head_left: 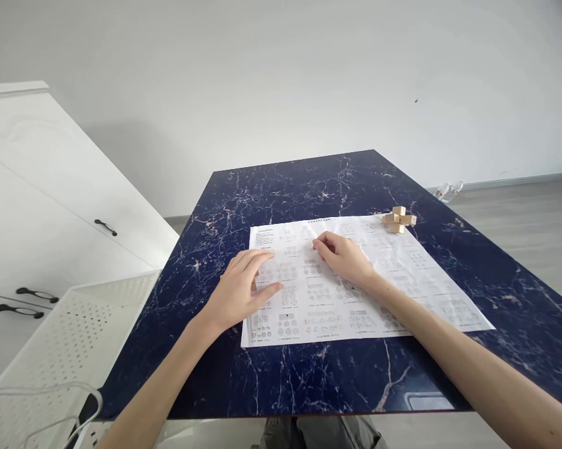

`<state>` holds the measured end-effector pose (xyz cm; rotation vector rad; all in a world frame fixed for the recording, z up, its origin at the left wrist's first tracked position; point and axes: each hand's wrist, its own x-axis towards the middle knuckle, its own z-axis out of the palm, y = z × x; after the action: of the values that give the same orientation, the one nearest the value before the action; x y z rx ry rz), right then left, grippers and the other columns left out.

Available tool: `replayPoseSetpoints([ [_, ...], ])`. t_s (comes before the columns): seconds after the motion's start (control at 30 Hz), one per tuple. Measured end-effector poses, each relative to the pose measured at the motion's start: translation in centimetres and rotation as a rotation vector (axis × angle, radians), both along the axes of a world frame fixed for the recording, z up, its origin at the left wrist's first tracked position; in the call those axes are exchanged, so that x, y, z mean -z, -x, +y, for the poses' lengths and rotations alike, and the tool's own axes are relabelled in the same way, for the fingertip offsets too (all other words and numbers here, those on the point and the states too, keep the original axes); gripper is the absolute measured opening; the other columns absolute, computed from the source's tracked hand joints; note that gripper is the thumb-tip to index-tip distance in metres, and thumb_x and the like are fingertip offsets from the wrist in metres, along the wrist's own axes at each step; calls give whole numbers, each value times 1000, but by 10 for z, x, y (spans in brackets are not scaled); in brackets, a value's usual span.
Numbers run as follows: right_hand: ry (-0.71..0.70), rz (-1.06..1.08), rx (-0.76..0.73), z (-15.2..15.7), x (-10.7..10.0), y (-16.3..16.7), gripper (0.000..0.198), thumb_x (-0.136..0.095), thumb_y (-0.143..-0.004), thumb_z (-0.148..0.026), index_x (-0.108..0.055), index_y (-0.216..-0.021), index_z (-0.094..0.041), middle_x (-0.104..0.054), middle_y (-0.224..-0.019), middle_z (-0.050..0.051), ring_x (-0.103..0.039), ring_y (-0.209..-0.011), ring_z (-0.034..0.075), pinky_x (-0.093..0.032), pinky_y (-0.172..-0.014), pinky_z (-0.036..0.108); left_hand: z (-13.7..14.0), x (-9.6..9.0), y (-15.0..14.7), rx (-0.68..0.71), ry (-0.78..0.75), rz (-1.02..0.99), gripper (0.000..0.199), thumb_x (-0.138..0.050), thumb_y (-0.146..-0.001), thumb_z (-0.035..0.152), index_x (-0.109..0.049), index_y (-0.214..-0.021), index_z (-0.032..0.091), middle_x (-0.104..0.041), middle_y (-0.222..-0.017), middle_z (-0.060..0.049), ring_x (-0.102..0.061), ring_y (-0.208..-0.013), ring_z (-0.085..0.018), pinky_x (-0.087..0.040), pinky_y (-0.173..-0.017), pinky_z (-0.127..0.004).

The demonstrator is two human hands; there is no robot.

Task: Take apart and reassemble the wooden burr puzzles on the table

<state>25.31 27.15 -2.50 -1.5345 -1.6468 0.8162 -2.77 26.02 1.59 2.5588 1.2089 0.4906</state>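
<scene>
A large white printed instruction sheet (421, 299), covered in rows of small diagrams and text, lies on the dark blue marbled table. My left hand (243, 284) rests over the sheet's left edge, thumb spread away from the fingers, holding nothing visible. Near the sheet's upper middle is my right hand (339, 252), its fingers curled in and the fingertips close together at the paper. I see nothing between them. At the sheet's far right corner stands a wooden burr puzzle (397, 219) of crossed pale blocks, apart from both hands.
The blue table (281, 193) reaches toward a grey-white wall. On the left are a white cabinet (56, 206) with black handles and a perforated white rack (70, 330) with a white cable (42, 390). Clear bottles (449, 190) lie on the floor beyond the right edge.
</scene>
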Motion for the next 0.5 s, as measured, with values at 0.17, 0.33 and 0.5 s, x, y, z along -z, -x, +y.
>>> replayPoseSetpoints([
  [0.17,5,-15,-34,-1,0,1,29,-46,-104,-41,-58,-84,-23,-62,-66,-1,-46,-52,15,-34,-52,30,-20,12,55,-45,68,117,85,-68,-94,62,-29,-163,31,-37,-169,-12,-32,-157,-42,-35,-125,-62],
  [0.33,-8,-30,-49,0,0,1,29,-45,-104,-41,-57,-84,-24,-62,-67,0,-48,-53,16,-35,-53,31,-31,21,72,-102,132,91,75,-58,-103,56,-23,-165,34,-28,-174,-9,-26,-161,-38,-29,-129,-61],
  [0.5,-17,-39,-61,0,1,1,27,-46,-103,-40,-56,-83,-24,-63,-67,1,-50,-54,17,-36,-55,31,-34,14,48,-73,240,26,68,-55,-105,52,-24,-165,42,-23,-176,-5,-18,-163,-38,-35,-127,-61],
])
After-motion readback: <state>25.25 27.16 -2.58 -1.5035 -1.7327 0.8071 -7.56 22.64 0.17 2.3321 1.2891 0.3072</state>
